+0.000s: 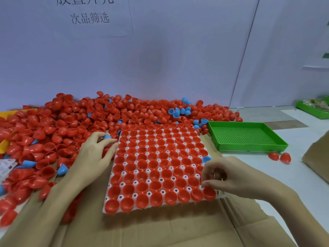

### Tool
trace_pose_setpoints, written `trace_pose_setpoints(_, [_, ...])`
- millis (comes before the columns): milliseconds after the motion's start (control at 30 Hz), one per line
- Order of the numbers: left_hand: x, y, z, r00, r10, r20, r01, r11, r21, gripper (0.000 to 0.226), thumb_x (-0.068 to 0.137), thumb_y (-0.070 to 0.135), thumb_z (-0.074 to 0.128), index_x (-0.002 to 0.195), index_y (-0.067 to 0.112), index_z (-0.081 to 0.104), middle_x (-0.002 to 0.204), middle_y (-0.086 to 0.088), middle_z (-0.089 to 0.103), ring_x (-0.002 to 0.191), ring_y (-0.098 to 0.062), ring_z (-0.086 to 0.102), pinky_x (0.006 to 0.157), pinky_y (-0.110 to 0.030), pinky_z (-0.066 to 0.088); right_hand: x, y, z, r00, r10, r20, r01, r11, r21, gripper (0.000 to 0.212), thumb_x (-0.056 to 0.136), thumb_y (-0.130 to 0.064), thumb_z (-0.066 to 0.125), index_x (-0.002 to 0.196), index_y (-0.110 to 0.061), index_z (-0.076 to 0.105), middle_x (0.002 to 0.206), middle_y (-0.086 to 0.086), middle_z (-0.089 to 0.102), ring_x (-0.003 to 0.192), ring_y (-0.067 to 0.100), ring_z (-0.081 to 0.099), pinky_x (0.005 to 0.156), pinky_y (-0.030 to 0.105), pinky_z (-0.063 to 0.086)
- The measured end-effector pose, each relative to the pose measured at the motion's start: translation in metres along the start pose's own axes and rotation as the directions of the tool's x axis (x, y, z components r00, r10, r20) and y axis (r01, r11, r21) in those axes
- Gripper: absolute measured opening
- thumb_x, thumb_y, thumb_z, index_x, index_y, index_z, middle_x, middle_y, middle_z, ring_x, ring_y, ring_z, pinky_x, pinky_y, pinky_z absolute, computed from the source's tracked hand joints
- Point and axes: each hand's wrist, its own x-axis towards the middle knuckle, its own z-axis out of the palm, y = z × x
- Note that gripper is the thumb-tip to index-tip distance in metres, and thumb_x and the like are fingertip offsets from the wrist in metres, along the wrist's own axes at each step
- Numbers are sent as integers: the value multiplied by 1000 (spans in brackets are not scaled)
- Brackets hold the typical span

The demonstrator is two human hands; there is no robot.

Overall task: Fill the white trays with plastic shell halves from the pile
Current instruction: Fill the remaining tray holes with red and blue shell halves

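A white tray lies on flattened cardboard, its cells holding red shell halves. A large pile of red and blue shell halves spreads behind and left of it. My left hand rests at the tray's left edge, fingers curled, pinching a blue shell half at the fingertips. My right hand is at the tray's right edge, fingers curled down onto the edge near a red half. A blue shell half sits just above that hand.
A green perforated tray stands to the right of the white tray, with two red halves beside it. Another green tray is at far right. Cardboard covers the near table. A cardboard box stands at the right edge.
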Motion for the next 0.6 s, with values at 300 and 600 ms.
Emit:
trace_pose_setpoints(300, [3,-26,3,999,-35,4,34,983,182,19,100,26,68,111,15,80,144,-13,55,129,-38,52,109,-58,40,52,-13,-13,994,-107,-32,108,993,36,22,102,-47,62,85,-35,71,71,-7,67,56,6,54,52,23,42])
trace_pose_setpoints(600, [6,-6,-3,996,42,-83,-37,997,62,28,103,23,64,128,26,75,119,4,65,110,-19,62,99,-44,49,113,19,2,924,-6,-381,77,982,170,14,104,-31,63,100,-22,73,72,-12,67,66,7,66,68,30,55])
